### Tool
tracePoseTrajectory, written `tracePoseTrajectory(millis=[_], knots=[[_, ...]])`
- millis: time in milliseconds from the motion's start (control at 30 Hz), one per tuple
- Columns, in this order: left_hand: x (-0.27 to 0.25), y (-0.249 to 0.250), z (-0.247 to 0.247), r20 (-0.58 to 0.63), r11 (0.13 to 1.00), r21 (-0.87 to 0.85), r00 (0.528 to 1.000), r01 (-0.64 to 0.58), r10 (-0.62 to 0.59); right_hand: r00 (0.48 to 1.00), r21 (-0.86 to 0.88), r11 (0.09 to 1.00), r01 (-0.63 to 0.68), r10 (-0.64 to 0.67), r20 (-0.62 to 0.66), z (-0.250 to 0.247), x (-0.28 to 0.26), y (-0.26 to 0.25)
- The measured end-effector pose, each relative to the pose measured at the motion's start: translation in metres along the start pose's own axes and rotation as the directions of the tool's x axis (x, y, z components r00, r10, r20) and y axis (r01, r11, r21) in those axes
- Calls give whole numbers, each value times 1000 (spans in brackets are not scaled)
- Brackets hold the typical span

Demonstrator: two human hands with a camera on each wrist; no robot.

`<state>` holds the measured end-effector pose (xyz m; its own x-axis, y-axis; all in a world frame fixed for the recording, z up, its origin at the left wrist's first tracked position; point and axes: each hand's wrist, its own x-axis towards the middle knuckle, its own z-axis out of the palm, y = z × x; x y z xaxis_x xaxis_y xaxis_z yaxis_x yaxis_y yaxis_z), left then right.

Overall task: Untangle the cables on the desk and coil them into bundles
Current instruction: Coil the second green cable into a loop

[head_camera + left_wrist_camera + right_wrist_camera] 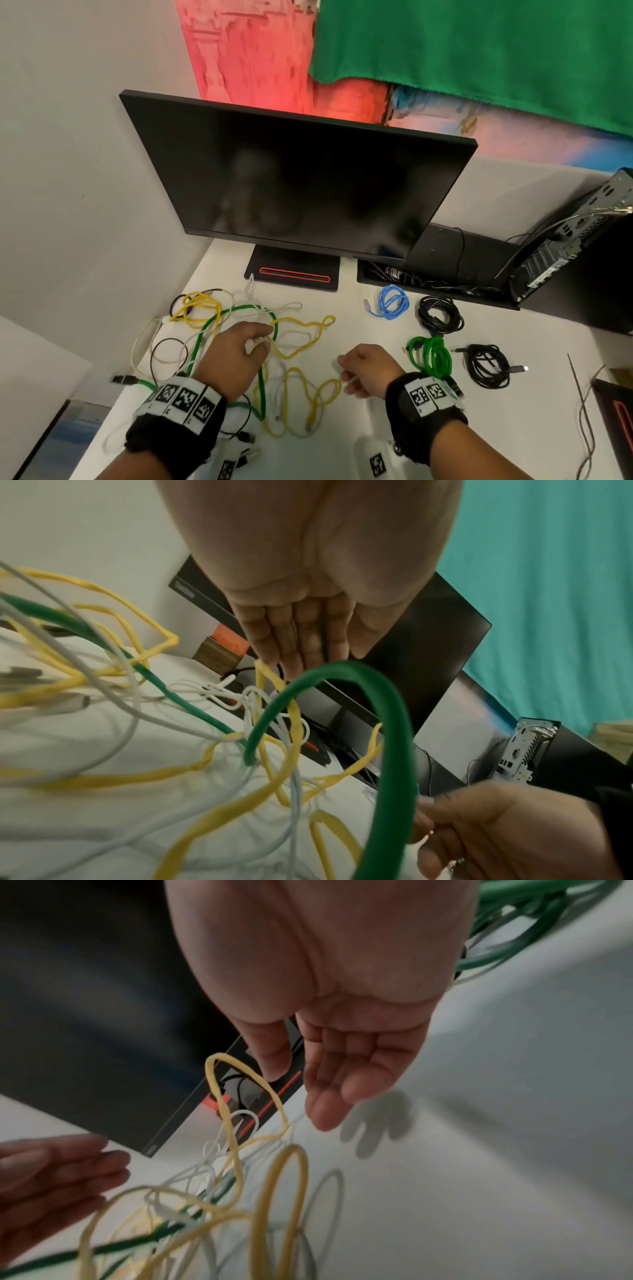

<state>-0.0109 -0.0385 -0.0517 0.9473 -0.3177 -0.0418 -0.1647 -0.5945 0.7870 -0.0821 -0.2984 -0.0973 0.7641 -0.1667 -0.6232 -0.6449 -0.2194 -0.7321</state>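
Head view: tangle of cables lies on the white desk (394, 442) in front of the monitor (294, 178); the mess holds a yellow cable (301, 346), a thick green cable (205, 329) and thin white cable (284, 380), all crossing one another; four finished bundles sit well apart on the right side: blue coil (393, 302), black coil (440, 314), green coil (432, 357), second black coil (488, 366); left hand (233, 356) over the middle of the tangle, thumb and fingertips appear to meet near a yellow/white crossing, whether a strand is pinched cannot be told here; right hand (368, 370) just right of the tangle, fingers loosely curled

Left wrist view: fingers (301, 637) straight and together, pointing down at the knot; nothing clamped that I can see; green loop arches up close to the lens

Right wrist view: palm open, fingers (342, 1074) relaxed and apart, thumb separate, holding nothing; yellow loops stand up beneath it, white strands threaded through them; frame blurred

Risks (judgement): pulling one yellow loop while white strands pass through it would likely tighten the knot; the stiff green cable may drag the whole pile; a connector end (123, 379) near the desk's left edge could snag or slip off; a wide sweep to the right could disturb the finished coils
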Motion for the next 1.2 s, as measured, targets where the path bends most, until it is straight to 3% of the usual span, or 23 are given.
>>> tracePoseTrajectory(millis=[67,167,267,367,467,600,733,833,1033,1133,1200], knots=[[-8,-4,-3,93,997,73,995,-31,24,998,-211,976,60,-61,1,9,-6,0],[-18,-8,3,350,899,421,936,-120,-39,994,-545,831,110,-88,66,30,-14,4],[-18,-15,9,388,778,615,908,-127,-158,993,-571,812,121,-92,79,40,-16,9],[-16,-22,3,300,783,616,945,-86,-132,991,-476,871,125,-128,26,31,-14,7],[-16,-28,-11,121,845,534,988,20,-100,992,-380,919,105,-124,-25,17,-16,14],[-17,-25,-22,-143,943,236,968,236,-206,989,-397,916,62,-110,-98,11,-18,29],[-17,-22,-26,-243,976,72,952,207,-185,911,-504,846,173,-332,-244,27,-26,19],[-16,-20,-23,-174,990,-16,975,140,-140,872,-552,771,319,-466,-147,46,-28,5],[-28,-25,-20,-60,993,-13,991,115,-116,944,-613,739,280,-327,37,67,-29,-2],[-36,-30,-18,127,973,127,969,194,-210,904,-623,695,358,-424,46,79,-31,-7],[-40,-30,-15,260,959,229,939,165,-223,860,-568,687,453,-506,73,89,-34,-13]])
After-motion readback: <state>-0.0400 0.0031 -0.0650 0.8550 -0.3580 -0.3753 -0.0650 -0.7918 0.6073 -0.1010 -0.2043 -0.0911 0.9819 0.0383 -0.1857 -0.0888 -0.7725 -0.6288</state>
